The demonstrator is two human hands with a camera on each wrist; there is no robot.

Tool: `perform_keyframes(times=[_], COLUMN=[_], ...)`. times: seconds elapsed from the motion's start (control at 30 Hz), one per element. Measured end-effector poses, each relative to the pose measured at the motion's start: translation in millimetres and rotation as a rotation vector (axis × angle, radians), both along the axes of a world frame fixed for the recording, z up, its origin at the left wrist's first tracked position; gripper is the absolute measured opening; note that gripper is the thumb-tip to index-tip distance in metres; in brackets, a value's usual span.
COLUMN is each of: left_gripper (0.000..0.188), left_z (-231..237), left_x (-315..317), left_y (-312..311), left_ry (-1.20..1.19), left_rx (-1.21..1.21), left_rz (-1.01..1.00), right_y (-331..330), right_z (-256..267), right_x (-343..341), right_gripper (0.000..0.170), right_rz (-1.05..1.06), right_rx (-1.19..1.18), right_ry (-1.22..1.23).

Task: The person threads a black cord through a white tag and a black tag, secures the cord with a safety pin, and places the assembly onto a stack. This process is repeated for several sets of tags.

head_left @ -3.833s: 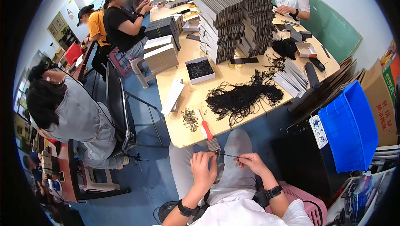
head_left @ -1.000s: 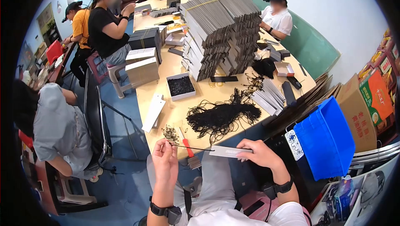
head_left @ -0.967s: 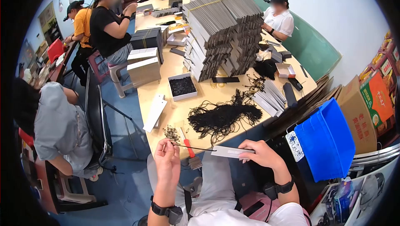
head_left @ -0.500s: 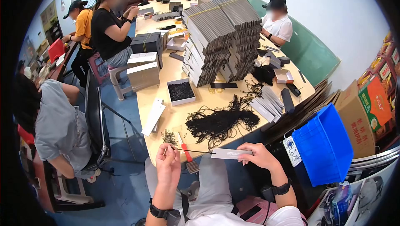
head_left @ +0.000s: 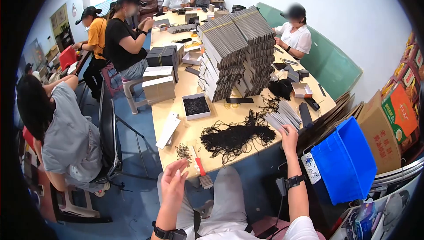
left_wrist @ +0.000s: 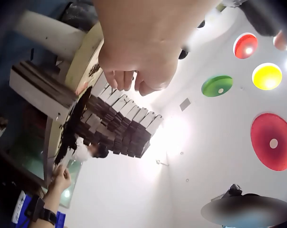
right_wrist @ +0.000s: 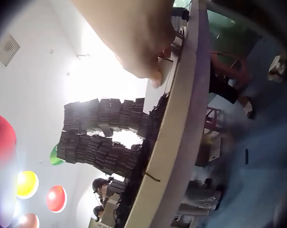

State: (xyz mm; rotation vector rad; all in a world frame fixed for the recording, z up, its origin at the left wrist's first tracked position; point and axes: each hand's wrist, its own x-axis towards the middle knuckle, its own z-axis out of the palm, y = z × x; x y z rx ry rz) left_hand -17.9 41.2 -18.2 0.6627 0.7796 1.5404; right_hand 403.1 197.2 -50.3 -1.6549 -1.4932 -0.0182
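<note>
Gray oblong cards (head_left: 285,114) lie fanned; right grip (head_left: 289,140) touches them, pinch unclear; left grip (head_left: 174,181) loosely apart.

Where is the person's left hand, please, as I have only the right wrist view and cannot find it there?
Observer: The head view shows the left hand raised by the near left corner of the table.
Operator: Thank you; is there any tool close to it?
Observer: Yes, a tool with a red handle lies at the table's near edge, to the right of that hand.
Operator: And what stands off to the person's right, please?
Observer: A blue crate, beyond the table's edge.
</note>
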Motion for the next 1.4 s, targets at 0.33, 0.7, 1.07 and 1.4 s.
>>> perform_keyframes(times=[0.33, 0.7, 1.07, 1.4], left_gripper=[0.023, 0.019, 0.009, 0.013], left_z=[-24, -26, -29, -17], left_x=[-27, -11, -8, -16], left_y=[-16, -5, 11, 30], left_ry=[0.337, 1.256, 1.51, 1.479], left_rx=[-0.04, 0.14, 0.112, -0.04], left_rz=[0.187, 0.347, 0.445, 0.441], right_y=[5, -16, -40, -44], right_z=[-4, 34, 37, 42], right_x=[1, -74, -206, -226], right_gripper=[0.019, 0.029, 0.01, 0.006], right_rz=[-0.181, 0.11, 0.929, 0.872], right_rx=[0.029, 0.151, -0.147, -0.142], right_ry=[-0.104, -0.313, -0.321, -0.362])
